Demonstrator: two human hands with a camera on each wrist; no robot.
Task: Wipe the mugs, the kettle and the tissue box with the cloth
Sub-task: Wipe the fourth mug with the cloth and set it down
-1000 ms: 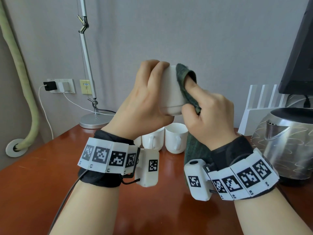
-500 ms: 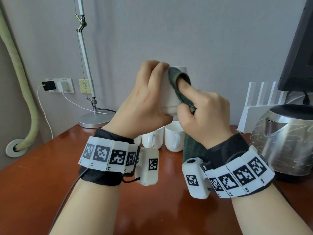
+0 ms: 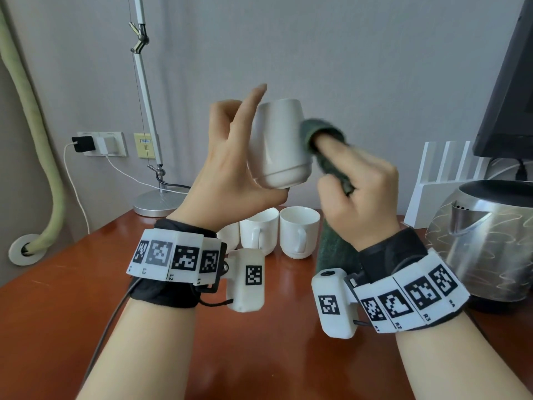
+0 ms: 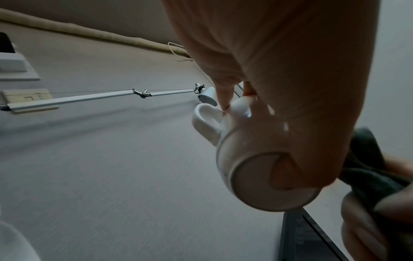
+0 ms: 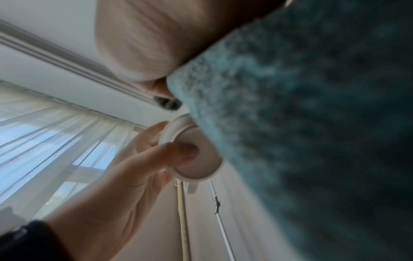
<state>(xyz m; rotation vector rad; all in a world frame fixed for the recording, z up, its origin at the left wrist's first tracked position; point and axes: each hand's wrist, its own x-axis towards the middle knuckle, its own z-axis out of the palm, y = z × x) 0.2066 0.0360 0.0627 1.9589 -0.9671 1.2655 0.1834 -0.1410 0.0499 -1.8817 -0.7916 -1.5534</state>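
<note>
Reddish-brown wooden worktop [image 3: 72, 307] is carrying three white ceramic mugs [image 3: 298, 232] toward its far edge, beside a steel kettle [image 3: 490, 241]. Left hand [image 3: 227, 168] is grasping a fourth white mug [image 3: 278, 145] aloft, thumb on its base. Right hand [image 3: 360, 192] is pinching the dark green cloth [image 3: 323, 134] against the mug's side.
</note>
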